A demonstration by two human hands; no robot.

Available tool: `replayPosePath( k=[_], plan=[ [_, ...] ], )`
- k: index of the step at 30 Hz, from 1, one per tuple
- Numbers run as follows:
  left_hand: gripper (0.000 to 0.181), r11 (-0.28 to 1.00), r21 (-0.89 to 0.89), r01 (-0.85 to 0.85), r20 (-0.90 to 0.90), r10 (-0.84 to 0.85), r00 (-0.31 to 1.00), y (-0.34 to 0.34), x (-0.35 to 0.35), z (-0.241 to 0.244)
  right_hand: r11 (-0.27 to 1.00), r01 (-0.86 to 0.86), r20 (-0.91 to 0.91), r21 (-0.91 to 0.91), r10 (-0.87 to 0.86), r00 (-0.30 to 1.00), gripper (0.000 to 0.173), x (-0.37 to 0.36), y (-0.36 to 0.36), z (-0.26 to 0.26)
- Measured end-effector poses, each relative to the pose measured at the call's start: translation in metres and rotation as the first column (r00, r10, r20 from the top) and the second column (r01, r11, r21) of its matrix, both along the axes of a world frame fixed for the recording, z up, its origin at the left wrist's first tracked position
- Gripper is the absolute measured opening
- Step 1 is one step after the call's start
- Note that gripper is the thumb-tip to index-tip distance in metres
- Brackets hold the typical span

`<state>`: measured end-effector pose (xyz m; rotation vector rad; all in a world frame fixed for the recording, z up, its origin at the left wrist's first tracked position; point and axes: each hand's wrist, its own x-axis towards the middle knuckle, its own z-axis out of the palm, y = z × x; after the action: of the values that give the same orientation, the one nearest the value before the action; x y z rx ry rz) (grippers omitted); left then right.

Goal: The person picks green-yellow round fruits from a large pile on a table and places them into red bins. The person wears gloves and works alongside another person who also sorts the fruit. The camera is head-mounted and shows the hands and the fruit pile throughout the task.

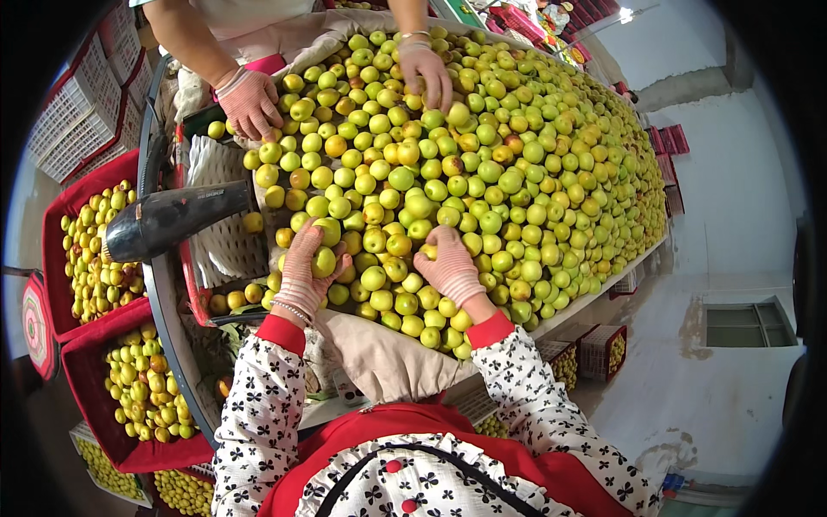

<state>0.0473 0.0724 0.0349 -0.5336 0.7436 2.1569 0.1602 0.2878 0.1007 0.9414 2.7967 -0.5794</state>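
Note:
My left hand [303,268], in a pink-striped glove with a beaded bracelet at the wrist, holds green-yellow jujubes [324,262] between thumb and fingers at the near left of the heap. My right hand [450,265], gloved alike, reaches into the pile with bent fingers. A yellowish jujube [428,251] shows between its thumb and forefinger; the fingertips are partly hidden. Under and around both hands spreads a large heap of loose jujubes [549,174], green to yellow, some with brown patches. A pale cloth [387,355] lines the heap's near edge.
Across the heap, another person's gloved hands [249,103] touch the fruit. At left, a black hair dryer [181,220] points over white netted foam [223,239]. Red-lined crates [90,326] of jujubes stand beyond the table rim, and white crates [84,116] are stacked behind.

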Motion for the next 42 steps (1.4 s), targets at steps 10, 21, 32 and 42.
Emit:
replayPosePath(
  k=[10, 21, 32, 42],
  plan=[
    [0.053, 1.0, 0.022, 0.015, -0.03, -0.014, 0.999, 0.005, -0.001, -0.001, 0.967, -0.209, 0.342, 0.144, 0.149, 0.928, 0.054, -0.035, -0.003, 0.019],
    [0.043, 0.994, 0.109, 0.02, -0.075, -0.012, 0.997, 0.004, 0.002, -0.013, 0.734, -0.643, -0.498, -0.219, 0.482, 0.721, 0.061, -0.13, -0.078, 0.104],
    [0.064, 0.855, 0.518, -0.001, 0.012, -0.006, 1.0, -0.004, -0.001, -0.013, 0.52, -0.492, -0.476, -0.699, 0.175, 0.862, 0.042, -0.106, -0.07, 0.049],
    [0.061, 0.888, 0.458, -0.039, 0.079, 0.003, 0.997, -0.014, -0.006, 0.023, 0.837, -0.382, -0.3, -0.391, 0.277, 0.913, 0.05, -0.024, -0.048, 0.045]
  ],
)
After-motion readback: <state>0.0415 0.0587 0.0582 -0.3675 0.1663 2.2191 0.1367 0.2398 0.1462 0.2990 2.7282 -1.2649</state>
